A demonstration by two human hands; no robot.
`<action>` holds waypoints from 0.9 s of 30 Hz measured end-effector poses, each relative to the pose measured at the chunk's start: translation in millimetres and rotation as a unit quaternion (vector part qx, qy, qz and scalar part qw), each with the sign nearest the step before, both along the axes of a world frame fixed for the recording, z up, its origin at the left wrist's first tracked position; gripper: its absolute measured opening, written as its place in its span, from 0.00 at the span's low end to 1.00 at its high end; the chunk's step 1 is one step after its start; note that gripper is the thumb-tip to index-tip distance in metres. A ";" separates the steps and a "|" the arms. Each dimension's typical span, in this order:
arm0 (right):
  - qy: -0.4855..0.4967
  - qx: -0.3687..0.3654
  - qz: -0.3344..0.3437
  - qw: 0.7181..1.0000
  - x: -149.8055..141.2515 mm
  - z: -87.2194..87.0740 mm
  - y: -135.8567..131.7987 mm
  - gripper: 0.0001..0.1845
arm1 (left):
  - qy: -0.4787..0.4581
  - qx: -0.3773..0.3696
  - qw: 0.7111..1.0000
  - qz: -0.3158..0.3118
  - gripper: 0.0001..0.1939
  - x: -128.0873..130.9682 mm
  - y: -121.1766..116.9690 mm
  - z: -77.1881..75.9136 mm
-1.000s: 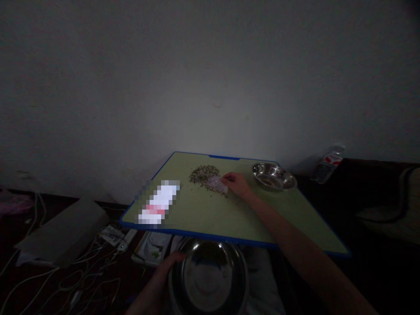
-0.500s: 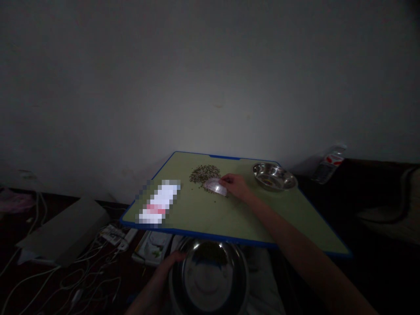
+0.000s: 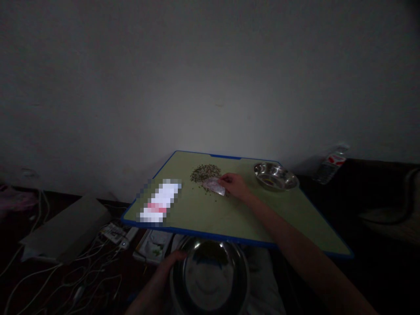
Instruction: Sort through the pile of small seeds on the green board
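On the green board with a blue rim (image 3: 229,214), my right hand (image 3: 236,187) pinches a small pale flat card or scraper (image 3: 215,186) whose edge rests beside a heap of small dark seeds (image 3: 205,172). A few loose seeds lie around the card. Below the board's near edge, my left hand (image 3: 167,269) grips the rim of a large steel bowl (image 3: 210,275) that holds some dark seeds at its far side.
A small steel bowl (image 3: 274,176) stands at the board's far right. A blurred white and pink packet (image 3: 159,201) lies on its left. A plastic bottle (image 3: 331,164) leans by the wall. Cables (image 3: 65,280) and a grey box (image 3: 65,227) cover the floor on the left.
My right hand has drawn the card a little back from the seed heap and tilted it. The left hand and large bowl stayed put.
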State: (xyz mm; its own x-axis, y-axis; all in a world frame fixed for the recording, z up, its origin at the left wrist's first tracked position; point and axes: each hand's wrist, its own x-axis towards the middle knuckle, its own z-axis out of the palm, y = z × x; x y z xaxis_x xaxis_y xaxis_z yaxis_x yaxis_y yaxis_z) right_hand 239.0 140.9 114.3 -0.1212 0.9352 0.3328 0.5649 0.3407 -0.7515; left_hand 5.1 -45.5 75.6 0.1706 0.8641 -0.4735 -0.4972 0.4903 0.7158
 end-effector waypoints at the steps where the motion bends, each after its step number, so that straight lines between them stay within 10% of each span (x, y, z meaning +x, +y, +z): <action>1: -0.005 0.003 0.000 1.000 -0.7 -0.3 0.3 0.13 | 0.003 -0.010 1.000 -0.004 0.16 0.2 1.4 -1.6; 14: -0.051 0.015 -0.005 0.999 -4.4 1.7 -0.8 0.13 | 0.049 -0.096 0.993 -0.054 0.15 3.0 49.4 -28.5; 27: -0.038 0.000 0.001 0.999 -4.5 3.0 -1.2 0.12 | 0.066 -0.104 0.986 -0.115 0.16 -2.3 49.6 -41.6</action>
State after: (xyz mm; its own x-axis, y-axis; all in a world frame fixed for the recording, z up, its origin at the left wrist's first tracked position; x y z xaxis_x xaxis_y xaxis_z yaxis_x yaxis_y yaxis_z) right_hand 234.5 139.7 117.4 -0.1488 0.9349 0.3221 0.6199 0.3420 -0.7063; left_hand 2.7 4.1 34.0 0.2760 0.6918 -0.6673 -0.2642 0.7221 0.6393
